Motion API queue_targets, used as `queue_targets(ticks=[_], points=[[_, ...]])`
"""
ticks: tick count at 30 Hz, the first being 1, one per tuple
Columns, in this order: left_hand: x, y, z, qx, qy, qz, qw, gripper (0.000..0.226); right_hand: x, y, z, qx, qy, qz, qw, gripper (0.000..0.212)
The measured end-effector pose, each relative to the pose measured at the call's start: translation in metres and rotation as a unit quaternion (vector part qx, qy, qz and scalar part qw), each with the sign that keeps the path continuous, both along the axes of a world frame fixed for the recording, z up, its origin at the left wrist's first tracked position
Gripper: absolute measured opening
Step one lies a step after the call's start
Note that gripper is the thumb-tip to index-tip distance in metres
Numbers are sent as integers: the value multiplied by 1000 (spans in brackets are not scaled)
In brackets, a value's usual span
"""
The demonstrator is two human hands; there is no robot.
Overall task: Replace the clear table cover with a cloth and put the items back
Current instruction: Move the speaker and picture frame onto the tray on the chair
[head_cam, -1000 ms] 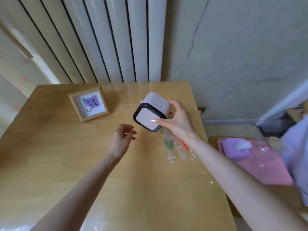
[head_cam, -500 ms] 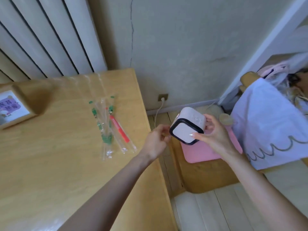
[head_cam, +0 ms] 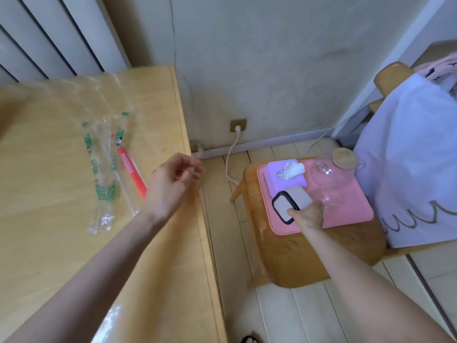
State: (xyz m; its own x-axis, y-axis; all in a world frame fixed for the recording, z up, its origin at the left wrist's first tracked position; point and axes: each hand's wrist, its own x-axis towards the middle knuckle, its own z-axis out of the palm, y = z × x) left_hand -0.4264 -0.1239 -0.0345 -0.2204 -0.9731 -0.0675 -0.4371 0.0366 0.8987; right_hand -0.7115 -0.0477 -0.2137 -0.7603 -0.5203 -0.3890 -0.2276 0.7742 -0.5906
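— Clear table cover (head_cam: 49, 219): spread flat over the wooden tabletop (head_cam: 206, 256) at the left, glinting near the near edge.
— On top of it?
— Wrapped straws (head_cam: 103, 169) in clear sleeves with green print, plus a red packet (head_cam: 131, 174) just right of them.
— Left hand (head_cam: 170, 186)?
— Hovering over the tabletop's right edge, fingers loosely curled, holding nothing.
— Right hand (head_cam: 309, 216)?
— Low at the right, wrapped around a white cube-shaped device (head_cam: 296, 198) with a black-rimmed face, at the pink tray (head_cam: 351, 219) on a wooden stool (head_cam: 296, 258); resting or just above, cannot tell.
— Beside it?
— Purple tissue box (head_cam: 279, 179) just beside on the far side, glass jar (head_cam: 329, 186) with a wooden lid to the right. White cloth (head_cam: 408, 157) draped over a chair further right.
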Motion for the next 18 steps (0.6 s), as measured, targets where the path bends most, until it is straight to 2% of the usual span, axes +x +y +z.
queue_targets(ticks=[8, 15, 17, 18], points=[[-6, -6, -14, -17, -5, 5, 1000, 21, -1, -8, -39, 70, 23, 8, 997, 80], [-1, -4, -14, -16, 9, -7, 1000, 21, 3, 0, -55, 62, 12, -20, 998, 90], [3, -3, -10, -16, 32, -9, 999, 21, 4, -2, -45, 58, 11, -27, 998, 95], [9, -2, -5, -20, 41, -6, 999, 21, 10, -5, -32, 35, 17, -43, 998, 90]])
